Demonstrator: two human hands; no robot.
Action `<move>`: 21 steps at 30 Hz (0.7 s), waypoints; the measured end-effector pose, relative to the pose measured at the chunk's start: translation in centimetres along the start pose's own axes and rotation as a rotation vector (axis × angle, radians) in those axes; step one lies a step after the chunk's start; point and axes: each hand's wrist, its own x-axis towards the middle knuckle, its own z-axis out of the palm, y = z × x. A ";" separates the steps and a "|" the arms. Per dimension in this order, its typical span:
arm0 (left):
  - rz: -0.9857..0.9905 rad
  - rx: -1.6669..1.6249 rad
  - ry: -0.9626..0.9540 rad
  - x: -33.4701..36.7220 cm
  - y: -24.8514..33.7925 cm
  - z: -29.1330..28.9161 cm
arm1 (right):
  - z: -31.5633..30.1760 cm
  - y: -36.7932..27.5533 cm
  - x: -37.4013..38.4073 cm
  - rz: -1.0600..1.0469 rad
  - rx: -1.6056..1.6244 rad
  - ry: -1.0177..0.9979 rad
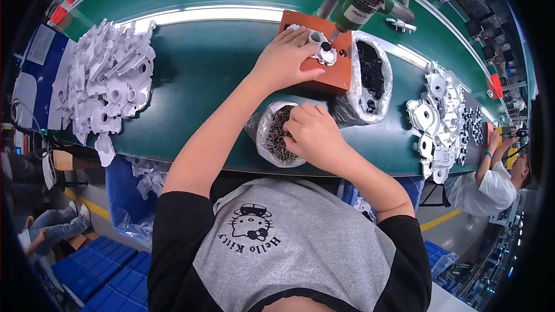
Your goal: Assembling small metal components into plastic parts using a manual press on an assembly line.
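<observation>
My left hand (283,60) lies over a white plastic part (327,56) seated on an orange block fixture (332,81). Its fingers press on the part and its thumb is spread along the near side. A small black piece (325,47) sits on the part, beside a short white tube. Above it points the tip of a green screwdriving machine (361,3). My right hand (315,136) reaches into a clear plastic bag of small screws (277,136). Its fingers are curled, and what the fingertips hold is hidden.
Right of the fixture stands a bag of small black parts (370,75). White plastic parts (110,81) are heaped at the left; more white parts (439,121) and rows of black pieces (472,130) lie at the right. Blue bins (127,202) stand below the table's edge. Another person (488,179) works at far right.
</observation>
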 end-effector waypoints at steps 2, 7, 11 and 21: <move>-0.003 0.004 -0.003 -0.1 -0.1 0.1 | -0.1 -0.1 0.1 -0.018 -0.032 -0.037; 0.015 -0.016 0.012 -0.1 -0.1 0.3 | 0.3 0.0 -0.1 -0.021 -0.008 -0.008; 0.027 -0.007 0.004 0.0 -0.1 0.0 | 0.5 0.1 -0.2 -0.008 0.012 0.028; 0.029 -0.010 0.017 -0.1 -0.3 0.4 | 0.4 0.2 -0.1 -0.017 0.032 0.025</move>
